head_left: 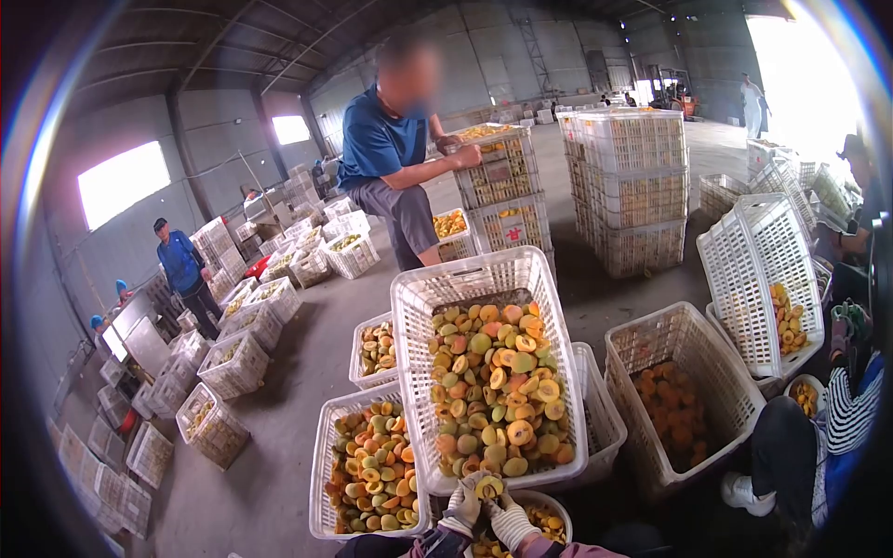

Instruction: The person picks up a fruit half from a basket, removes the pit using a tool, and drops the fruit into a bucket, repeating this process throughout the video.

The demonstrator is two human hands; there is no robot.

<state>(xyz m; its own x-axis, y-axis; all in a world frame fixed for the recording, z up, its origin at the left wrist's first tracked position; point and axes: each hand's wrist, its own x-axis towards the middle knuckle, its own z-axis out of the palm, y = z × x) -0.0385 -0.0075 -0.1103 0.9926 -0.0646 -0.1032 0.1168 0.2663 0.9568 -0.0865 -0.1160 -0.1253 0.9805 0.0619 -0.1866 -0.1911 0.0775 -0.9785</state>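
At the bottom of the head view both my hands wear white work gloves. My left hand (462, 507) and my right hand (511, 521) are close together around a halved apricot (488, 485); which hand grips it is unclear. They hover over a small white bowl (551, 507) holding apricot halves. Right in front stands a white plastic crate (484, 279), tilted toward me and filled with whole and halved apricots.
A second crate of apricots (327, 465) lies to the left, a darker-fruit crate (721, 372) to the right. A seated person in a striped sleeve (851, 414) works at right. A person in a blue shirt (386, 149) leans on stacked crates (507, 186); more crates line the floor.
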